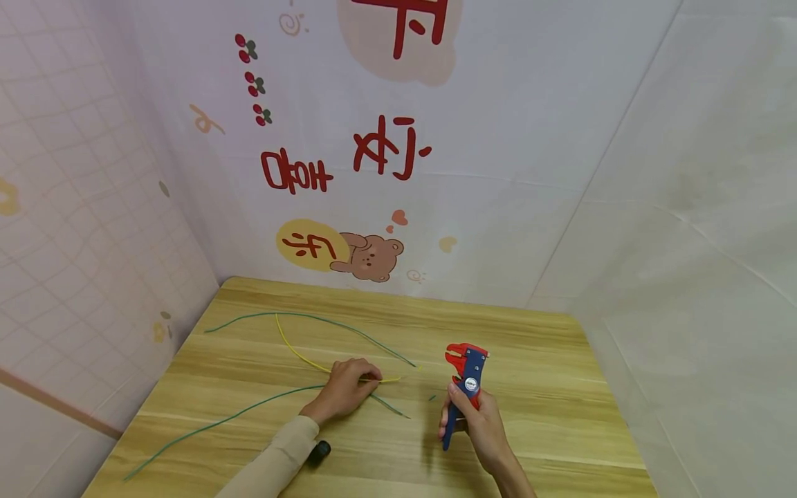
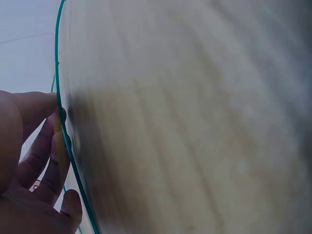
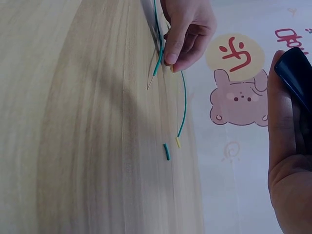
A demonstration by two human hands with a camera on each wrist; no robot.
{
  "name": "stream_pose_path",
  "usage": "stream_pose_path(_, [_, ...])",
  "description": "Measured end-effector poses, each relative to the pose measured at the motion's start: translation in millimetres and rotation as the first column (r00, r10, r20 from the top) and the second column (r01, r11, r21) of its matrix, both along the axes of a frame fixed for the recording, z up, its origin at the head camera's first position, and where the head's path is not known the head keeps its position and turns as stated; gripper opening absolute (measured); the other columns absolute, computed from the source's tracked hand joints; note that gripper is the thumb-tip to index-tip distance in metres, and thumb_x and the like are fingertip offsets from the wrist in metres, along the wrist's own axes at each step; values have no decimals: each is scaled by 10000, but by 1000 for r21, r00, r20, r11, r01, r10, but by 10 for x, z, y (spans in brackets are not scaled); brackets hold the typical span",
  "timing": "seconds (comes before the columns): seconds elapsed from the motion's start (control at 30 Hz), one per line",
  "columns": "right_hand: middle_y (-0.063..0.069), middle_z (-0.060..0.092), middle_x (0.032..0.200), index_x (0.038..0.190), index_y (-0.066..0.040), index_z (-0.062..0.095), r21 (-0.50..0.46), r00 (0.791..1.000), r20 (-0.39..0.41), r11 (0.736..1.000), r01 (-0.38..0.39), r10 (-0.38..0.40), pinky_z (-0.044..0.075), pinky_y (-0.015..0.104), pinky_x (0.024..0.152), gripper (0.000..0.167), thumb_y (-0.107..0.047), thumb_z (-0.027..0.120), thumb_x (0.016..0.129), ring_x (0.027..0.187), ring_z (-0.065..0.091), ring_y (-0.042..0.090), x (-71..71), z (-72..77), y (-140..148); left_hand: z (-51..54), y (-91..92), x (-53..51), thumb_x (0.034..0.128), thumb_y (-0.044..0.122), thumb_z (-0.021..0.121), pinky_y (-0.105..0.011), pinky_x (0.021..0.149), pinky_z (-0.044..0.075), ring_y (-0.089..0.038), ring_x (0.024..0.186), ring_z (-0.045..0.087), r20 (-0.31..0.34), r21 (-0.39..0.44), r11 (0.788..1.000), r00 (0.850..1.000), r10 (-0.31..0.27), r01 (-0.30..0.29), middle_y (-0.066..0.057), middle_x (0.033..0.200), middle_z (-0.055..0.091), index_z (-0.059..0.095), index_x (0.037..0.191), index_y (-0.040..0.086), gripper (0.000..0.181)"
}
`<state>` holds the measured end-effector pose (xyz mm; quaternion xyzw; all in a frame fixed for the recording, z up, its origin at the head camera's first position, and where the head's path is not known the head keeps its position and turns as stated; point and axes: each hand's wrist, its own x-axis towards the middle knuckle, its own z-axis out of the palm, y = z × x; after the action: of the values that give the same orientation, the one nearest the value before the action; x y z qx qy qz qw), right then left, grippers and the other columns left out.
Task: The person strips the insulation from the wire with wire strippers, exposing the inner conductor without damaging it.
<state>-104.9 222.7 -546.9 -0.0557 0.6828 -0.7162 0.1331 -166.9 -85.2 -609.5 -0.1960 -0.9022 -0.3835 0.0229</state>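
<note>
My left hand (image 1: pixel 349 389) is low over the table, its thumb and fingers pinching the yellow wire (image 1: pixel 299 355) close to its right end. A green wire (image 1: pixel 249 407) runs under this hand; in the right wrist view its tip shows a bare metal strand (image 3: pixel 149 83). Another green wire (image 1: pixel 324 319) curves behind, crossing the yellow wire's far end. My right hand (image 1: pixel 482 422) grips a red and blue wire stripper (image 1: pixel 474 361) by its handles, with its head pointing away from me. In the right wrist view, only a dark handle (image 3: pixel 295 73) of the stripper shows.
On the wood-grain table (image 1: pixel 529 360) lie a short green offcut (image 3: pixel 166 151) and a small yellow offcut (image 3: pixel 178 142). A small black object (image 1: pixel 319 453) is beside the left sleeve. Printed cloth walls (image 1: pixel 486 159) enclose the table's back and sides.
</note>
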Motion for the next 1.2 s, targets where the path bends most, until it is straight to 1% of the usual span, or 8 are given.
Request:
stream_pose_path(0.27, [13,748,763,1023,-60,644,0,1000,5,1000,-1,1,682,608,717,334,-294,515,1224,668,805,213,8,12,8,3,-18,13,1030,92,820,-362,893,346,-181,966,746,-29,23,1000,999,-16,16,35,1020,830,853,1070,126,62])
stream_pose_path(0.37, [17,748,763,1013,-57,646,2,1000,4,1000,-1,1,679,620,721,343,-297,517,1223,670,808,221,9,18,13,16,-14,5,1024,86,822,-395,909,379,-205,985,742,-31,25,1000,999,-17,18,28,1025,826,847,1081,112,68])
stream_pose_path(0.47, [20,747,765,1008,-57,647,4,1000,6,1000,-2,2,676,631,728,354,-312,524,1220,673,809,229,9,23,19,32,-11,-13,1032,91,814,-455,962,436,-213,1016,745,-22,25,999,1000,-19,19,23,1052,824,845,1118,102,92])
stream_pose_path(0.6, [20,748,768,1011,-58,648,10,1000,12,1000,-8,8,680,628,739,362,-330,528,1219,682,812,240,6,27,30,55,-15,-52,1043,86,794,-545,1042,499,-223,1065,758,-28,27,999,999,-23,24,-8,1108,823,843,1162,86,129])
stream_pose_path(0.77, [15,748,771,1016,-52,646,17,1000,25,1000,-8,8,695,579,736,365,-330,525,1220,681,805,220,9,25,36,90,-21,-112,1039,69,783,-528,1033,568,-261,1103,769,-49,35,999,998,-29,31,-48,1156,823,843,1191,58,164])
stream_pose_path(0.9, [10,747,775,1020,-53,649,27,999,39,1000,-3,2,705,497,720,363,-331,525,1220,674,792,183,23,15,34,116,-26,-163,1044,73,778,-577,1080,544,-288,1138,769,-41,42,998,998,-36,38,-62,1191,823,839,1209,54,177])
stream_pose_path(1.0, [13,746,776,1021,-50,653,35,999,52,999,-1,-1,702,452,707,367,-333,527,1219,671,788,176,38,2,33,128,-28,-198,1042,71,772,-630,1097,516,-311,1159,764,-57,35,998,998,-41,43,-66,1210,819,834,1204,58,174])
stream_pose_path(1.2, [29,742,781,1036,-49,652,47,996,83,999,15,-19,700,435,709,389,-390,563,1201,675,788,190,66,-27,38,151,-8,-275,1039,67,781,-627,1061,536,-338,1161,747,-83,30,998,995,-56,59,-102,1210,812,832,1201,43,172])
